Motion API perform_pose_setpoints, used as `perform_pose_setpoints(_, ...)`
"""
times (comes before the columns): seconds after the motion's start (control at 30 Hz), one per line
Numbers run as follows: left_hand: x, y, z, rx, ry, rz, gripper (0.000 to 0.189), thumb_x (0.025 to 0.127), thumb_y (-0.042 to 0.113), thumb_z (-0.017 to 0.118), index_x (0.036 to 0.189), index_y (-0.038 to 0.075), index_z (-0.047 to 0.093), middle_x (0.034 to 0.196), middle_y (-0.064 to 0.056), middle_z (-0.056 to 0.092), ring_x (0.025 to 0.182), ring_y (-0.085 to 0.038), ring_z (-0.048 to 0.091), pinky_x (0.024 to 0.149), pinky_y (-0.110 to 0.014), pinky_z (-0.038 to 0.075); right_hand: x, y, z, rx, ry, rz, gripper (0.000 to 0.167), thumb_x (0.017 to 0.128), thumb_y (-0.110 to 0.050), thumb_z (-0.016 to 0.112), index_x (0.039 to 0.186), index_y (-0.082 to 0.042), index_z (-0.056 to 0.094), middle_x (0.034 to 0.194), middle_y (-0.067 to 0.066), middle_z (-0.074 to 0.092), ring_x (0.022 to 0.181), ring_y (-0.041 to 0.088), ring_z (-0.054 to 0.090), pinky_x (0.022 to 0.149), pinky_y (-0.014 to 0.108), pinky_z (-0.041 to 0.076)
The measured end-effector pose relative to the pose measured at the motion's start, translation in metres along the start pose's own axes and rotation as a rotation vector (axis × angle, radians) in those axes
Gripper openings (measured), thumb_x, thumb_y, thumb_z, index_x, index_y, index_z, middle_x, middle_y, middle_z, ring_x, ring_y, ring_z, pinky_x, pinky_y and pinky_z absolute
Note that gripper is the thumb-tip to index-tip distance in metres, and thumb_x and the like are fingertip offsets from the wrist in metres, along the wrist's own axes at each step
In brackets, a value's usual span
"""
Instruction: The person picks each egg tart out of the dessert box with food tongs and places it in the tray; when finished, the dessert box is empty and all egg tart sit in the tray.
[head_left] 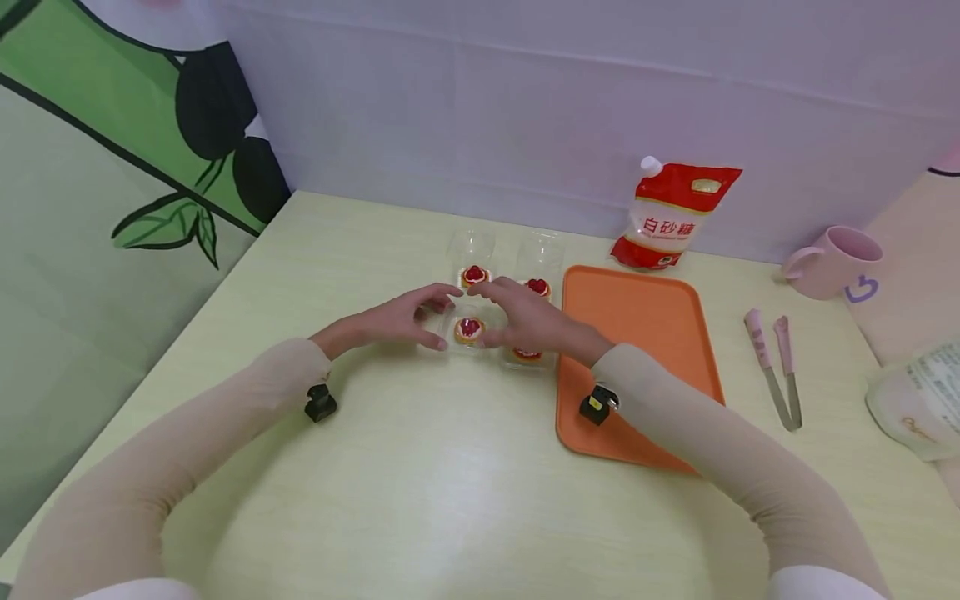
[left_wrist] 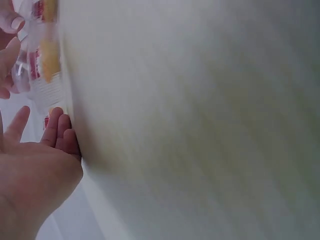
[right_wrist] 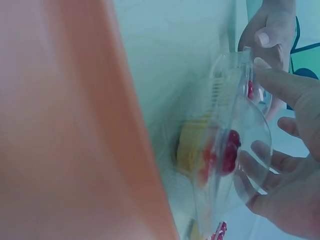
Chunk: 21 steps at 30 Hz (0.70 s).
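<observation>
Both hands curve around a small clear plastic box holding a berry tart [head_left: 469, 330] at the front left of a group of boxes. My left hand [head_left: 408, 317] is at its left side, fingers loosely bent and thumb apart. From the right, my right hand [head_left: 528, 317] reaches over, thumb low beside the box and fingers arched above. In the right wrist view, a tart [right_wrist: 190, 150] sits under a clear domed lid [right_wrist: 260, 145], with the right fingers behind it. The right hand partly hides the front-right tart [head_left: 527, 354].
Two more tarts, one a back-left tart [head_left: 475, 276], sit behind in boxes with raised lids. An orange tray [head_left: 637, 408] lies to the right. Beyond are a red-and-white sugar bag [head_left: 663, 221], a pink mug [head_left: 832, 262], two pink-handled utensils [head_left: 772, 375] and a white container [head_left: 918, 404].
</observation>
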<state>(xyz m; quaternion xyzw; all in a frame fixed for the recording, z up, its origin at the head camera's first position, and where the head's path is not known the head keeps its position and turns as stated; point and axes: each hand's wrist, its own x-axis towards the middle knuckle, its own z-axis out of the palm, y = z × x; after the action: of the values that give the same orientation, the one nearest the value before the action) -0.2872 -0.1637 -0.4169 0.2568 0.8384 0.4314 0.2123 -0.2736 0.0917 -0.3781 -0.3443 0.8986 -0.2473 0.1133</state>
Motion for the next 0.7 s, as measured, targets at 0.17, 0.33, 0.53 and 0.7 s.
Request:
perform_pose_setpoints(0.17, 0.001, 0.002, 0.006, 0.038, -0.007, 0.028, 0.088, 0.079, 0.015, 0.085, 0.151, 0.012, 0.035, 0.148, -0.016, 0.044, 0.14, -0.033, 0.038, 0.121, -0.052, 0.023, 0.002, -0.001, 0.005, -0.035, -0.012, -0.004, 0.076, 0.082, -0.033, 0.083, 0.146, -0.016, 0.047, 0.146, 0.008, 0.051, 0.133, 0.028, 0.049, 0.109, 0.047, 0.045)
perform_pose_setpoints(0.33, 0.003, -0.001, 0.014, 0.119, 0.047, 0.056, 0.092, 0.076, 0.017, 0.087, 0.152, 0.012, 0.035, 0.147, -0.015, 0.046, 0.138, -0.033, 0.038, 0.119, -0.057, 0.019, 0.004, -0.002, 0.005, -0.067, -0.023, -0.012, 0.075, 0.081, -0.032, 0.084, 0.145, -0.016, 0.048, 0.145, 0.006, 0.051, 0.133, 0.027, 0.05, 0.108, 0.046, 0.045)
perform_pose_setpoints(0.53, 0.002, 0.0, 0.025, 0.221, 0.149, 0.033, 0.089, 0.076, 0.022, 0.086, 0.151, 0.014, 0.04, 0.14, -0.011, 0.051, 0.131, -0.03, 0.042, 0.112, -0.059, 0.021, 0.004, -0.005, 0.004, -0.058, -0.036, -0.027, 0.073, 0.083, -0.029, 0.083, 0.146, -0.015, 0.048, 0.147, 0.004, 0.051, 0.136, 0.027, 0.047, 0.111, 0.047, 0.043)
perform_pose_setpoints(0.7, 0.0, 0.0, 0.031, 0.267, 0.207, 0.025, 0.086, 0.077, 0.025, 0.086, 0.15, 0.015, 0.042, 0.135, -0.009, 0.055, 0.125, -0.029, 0.045, 0.106, -0.054, 0.027, 0.004, -0.007, 0.006, -0.076, -0.036, -0.009, 0.074, 0.082, -0.028, 0.083, 0.146, -0.016, 0.049, 0.145, 0.006, 0.052, 0.132, 0.027, 0.051, 0.107, 0.046, 0.045)
